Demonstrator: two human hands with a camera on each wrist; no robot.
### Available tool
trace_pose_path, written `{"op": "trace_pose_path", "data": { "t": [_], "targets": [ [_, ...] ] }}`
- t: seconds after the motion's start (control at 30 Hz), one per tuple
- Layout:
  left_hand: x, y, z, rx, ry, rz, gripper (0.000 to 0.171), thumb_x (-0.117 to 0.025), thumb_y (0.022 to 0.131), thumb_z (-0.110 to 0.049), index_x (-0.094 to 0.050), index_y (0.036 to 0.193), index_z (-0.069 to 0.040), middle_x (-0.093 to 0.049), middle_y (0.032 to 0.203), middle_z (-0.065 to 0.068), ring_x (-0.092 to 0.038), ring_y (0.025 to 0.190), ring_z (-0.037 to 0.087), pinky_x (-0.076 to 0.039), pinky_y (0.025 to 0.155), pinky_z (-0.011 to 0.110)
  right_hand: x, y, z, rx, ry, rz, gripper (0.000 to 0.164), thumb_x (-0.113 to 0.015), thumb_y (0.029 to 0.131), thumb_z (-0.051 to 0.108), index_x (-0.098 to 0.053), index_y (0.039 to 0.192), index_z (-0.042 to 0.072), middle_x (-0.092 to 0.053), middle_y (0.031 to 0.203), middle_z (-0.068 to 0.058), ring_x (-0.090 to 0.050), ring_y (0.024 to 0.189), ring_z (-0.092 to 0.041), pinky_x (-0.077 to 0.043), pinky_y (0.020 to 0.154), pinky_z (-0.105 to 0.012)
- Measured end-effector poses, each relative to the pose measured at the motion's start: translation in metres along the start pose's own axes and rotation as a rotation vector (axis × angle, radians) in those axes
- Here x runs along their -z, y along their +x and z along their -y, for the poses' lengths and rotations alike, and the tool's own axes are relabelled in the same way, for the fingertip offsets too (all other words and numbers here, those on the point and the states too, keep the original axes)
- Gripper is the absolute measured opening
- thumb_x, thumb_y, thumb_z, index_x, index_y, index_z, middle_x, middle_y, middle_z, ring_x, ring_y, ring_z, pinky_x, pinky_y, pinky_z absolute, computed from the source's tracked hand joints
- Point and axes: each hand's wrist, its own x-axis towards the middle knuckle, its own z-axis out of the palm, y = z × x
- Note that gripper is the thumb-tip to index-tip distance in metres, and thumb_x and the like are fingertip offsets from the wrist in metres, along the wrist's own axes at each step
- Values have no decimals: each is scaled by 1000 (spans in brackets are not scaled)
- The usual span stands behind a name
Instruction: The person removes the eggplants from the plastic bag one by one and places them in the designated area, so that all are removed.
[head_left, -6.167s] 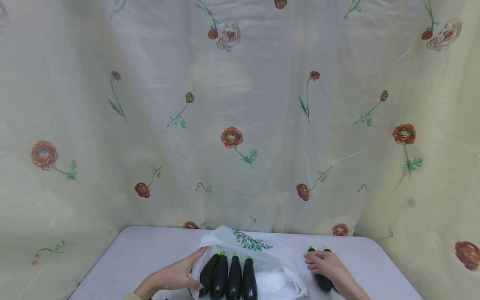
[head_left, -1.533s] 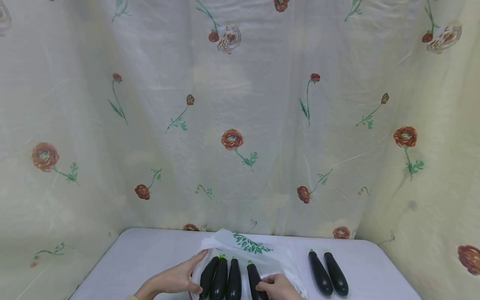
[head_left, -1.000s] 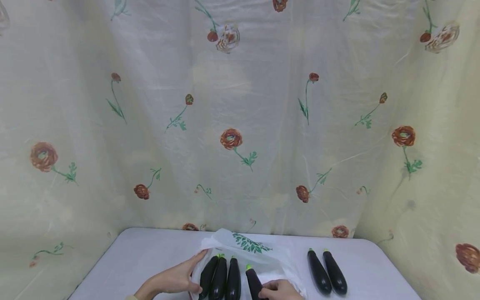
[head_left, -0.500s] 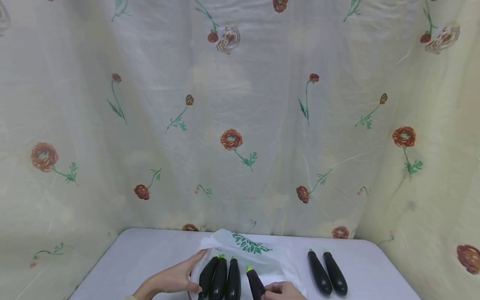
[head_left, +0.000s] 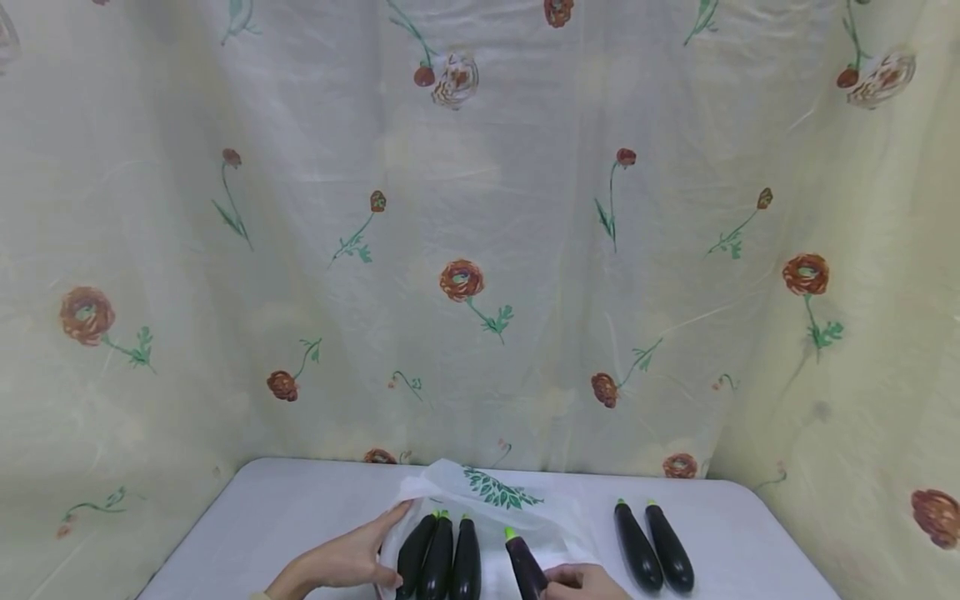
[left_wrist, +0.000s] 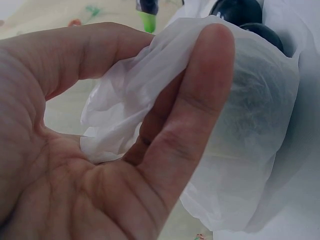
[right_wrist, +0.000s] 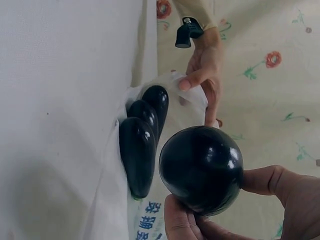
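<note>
Head view: the right grip pinches a dark eggplant just to its left, stem pointing away, at the white bag's mouth. Left wrist: the left grip, farther off, clasps the bag's edge. Right wrist: the eggplant's rounded end looms, three other eggplants beyond.

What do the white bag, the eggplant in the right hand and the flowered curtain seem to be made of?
White bag: probably thin plastic film, as it is translucent and crinkled.
Eggplant: smooth, glossy skin with sharp highlights; real or imitation, I cannot tell.
Flowered curtain: perhaps plastic sheet or coated cloth, given its soft sheen and creases.
</note>
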Motion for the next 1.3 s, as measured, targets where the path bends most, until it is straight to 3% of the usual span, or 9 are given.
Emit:
{"op": "trace_pose_path", "data": {
  "t": [0.13, 0.43, 0.73, 1.1, 1.23, 1.3],
  "targets": [
    [0, -1, 0, -2, 11, -6, 101, -70, 76, -9, -8, 155, -6, -10, 159, 24, -26, 134, 39, -32, 102, 63, 9, -4, 0, 25, 12, -9, 36, -59, 81, 22, -70, 104, -3, -70, 84, -6, -57, 74, -14, -48, 72, -31],
    [2, -1, -1, 22, 7, -6, 99, -70, 77, -7, -9, 155, -7, -9, 159, 23, -25, 136, 39, -29, 104, 63, 28, -10, 6, -23, -44, -99, 41, -61, 82, 25, -68, 112, -3, -70, 94, -9, -59, 80, -17, -51, 77, -36],
    [3, -1, -3, 26, 7, -6, 100, -71, 77, -7, -9, 155, -7, -10, 159, 22, -25, 136, 38, -29, 105, 63, 53, -12, -3, -94, -25, -164, 46, -58, 85, 26, -64, 118, -5, -69, 105, -18, -62, 83, -22, -52, 81, -44],
    [3, -1, -1, 4, 23, -4, 101, -70, 77, -8, -7, 155, -6, -9, 160, 23, -24, 137, 39, -31, 103, 61, 90, -10, -21, 16, 26, -212, 47, -55, 89, 21, -58, 122, -12, -65, 113, -28, -68, 93, -25, -54, 78, -35],
    [1, -1, -1, -3, 18, -6, 101, -71, 76, -7, -8, 155, -7, -9, 160, 23, -23, 137, 38, -31, 104, 61, 101, -11, -28, 65, 99, -221, 42, -49, 95, 19, -59, 114, -17, -66, 89, -15, -62, 78, -13, -51, 68, -25],
    [1, -1, -2, -6, 23, -9, 101, -71, 76, -7, -8, 155, -6, -10, 159, 23, -25, 136, 38, -32, 103, 61, 105, -10, -32, 85, 170, -224, 43, -46, 96, 16, -54, 115, -22, -58, 79, -3, -55, 70, -8, -47, 65, -22]
  ]
}}
